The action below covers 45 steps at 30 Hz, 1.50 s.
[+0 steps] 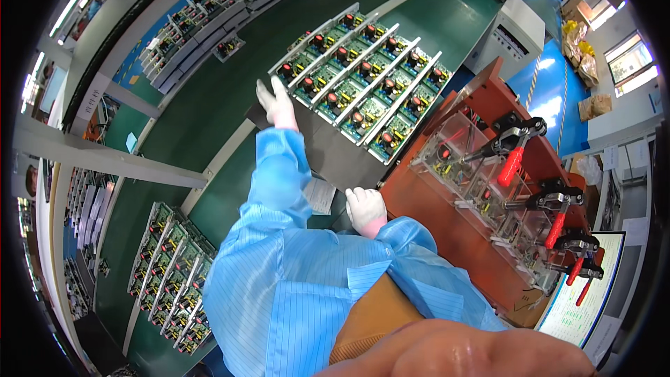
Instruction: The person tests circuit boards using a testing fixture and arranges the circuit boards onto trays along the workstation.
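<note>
Left hand (276,103) spread at the circuit-board tray (363,73), right hand (366,208) curled, its grip indiscernible, palm hidden.

The left arm reached far forward, almost straight, in a light blue striped sleeve, and the left hand (275,101) in a white glove lay flat with its fingers spread and pointing away from the body. The right arm was bent close to the torso; the right hand (365,207), also white-gloved, rested palm down with fingers loosely curled
</note>
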### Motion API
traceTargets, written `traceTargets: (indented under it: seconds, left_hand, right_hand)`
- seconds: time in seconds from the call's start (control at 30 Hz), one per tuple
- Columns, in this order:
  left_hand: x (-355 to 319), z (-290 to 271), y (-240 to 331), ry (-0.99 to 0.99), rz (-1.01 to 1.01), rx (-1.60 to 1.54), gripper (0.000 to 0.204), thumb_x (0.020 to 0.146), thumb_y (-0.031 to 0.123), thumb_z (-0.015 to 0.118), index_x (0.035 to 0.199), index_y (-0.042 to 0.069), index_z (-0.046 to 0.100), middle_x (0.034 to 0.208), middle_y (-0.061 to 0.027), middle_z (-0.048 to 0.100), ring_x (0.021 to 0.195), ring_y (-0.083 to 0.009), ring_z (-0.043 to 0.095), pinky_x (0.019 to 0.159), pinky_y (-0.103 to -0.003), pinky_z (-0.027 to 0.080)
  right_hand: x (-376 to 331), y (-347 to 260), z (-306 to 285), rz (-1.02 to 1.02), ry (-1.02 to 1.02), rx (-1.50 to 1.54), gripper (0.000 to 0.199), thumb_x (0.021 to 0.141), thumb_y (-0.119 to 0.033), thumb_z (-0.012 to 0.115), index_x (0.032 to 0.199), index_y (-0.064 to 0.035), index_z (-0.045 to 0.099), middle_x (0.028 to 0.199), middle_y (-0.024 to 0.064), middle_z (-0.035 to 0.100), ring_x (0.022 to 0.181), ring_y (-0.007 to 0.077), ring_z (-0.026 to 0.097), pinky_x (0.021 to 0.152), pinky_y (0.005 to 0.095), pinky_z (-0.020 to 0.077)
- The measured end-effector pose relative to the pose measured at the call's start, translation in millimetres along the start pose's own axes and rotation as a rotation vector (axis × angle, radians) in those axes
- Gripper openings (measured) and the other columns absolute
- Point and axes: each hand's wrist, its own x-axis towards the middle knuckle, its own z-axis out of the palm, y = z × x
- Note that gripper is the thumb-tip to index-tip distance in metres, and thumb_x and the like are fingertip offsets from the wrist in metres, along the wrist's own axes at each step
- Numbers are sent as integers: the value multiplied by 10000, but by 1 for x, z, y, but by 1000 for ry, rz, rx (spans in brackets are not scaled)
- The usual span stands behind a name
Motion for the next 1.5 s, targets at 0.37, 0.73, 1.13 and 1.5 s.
traceTargets:
  seconds: [0.37, 0.73, 1.13, 1.5]
  left_hand:
    - [-73, -164, -154, 278, 360, 705, 555, 839, 383, 507, 1285, 73, 391, 1326, -198, 354, 1179, -391, 374, 1010, -458, 276]
    - [-127, -231, -232, 55, 218, 1132, 590, 800, 448, 478, 1264, 86, 441, 1297, -198, 404, 1172, -369, 386, 1019, -563, 171]
    - [-127, -235, -240, 47, 389, 1222, 546, 815, 390, 465, 1238, 45, 458, 1291, -202, 409, 1189, -370, 370, 1020, -553, 168]
    - [-118, -214, -210, -135, 271, 1179, 537, 782, 391, 492, 1225, 87, 491, 1267, -165, 454, 1141, -331, 426, 978, -495, 215]
  right_hand:
    - [-2, 5, 4, -41, 70, -24, 254, 694, -140, 587, 927, -50, 541, 770, 99, 507, 638, 277, 514, 614, 365, 416]
    - [0, 0, 4, -34, 172, -56, 161, 713, -157, 557, 845, -69, 528, 750, 101, 508, 623, 278, 512, 612, 370, 417]
    - [-2, 0, 10, -32, 221, -50, 87, 720, -162, 524, 751, -84, 498, 697, 91, 505, 612, 272, 509, 604, 361, 416]
    - [10, 1, 2, 124, -186, -94, 144, 743, -217, 500, 743, -87, 561, 703, 116, 579, 620, 313, 556, 569, 405, 437]
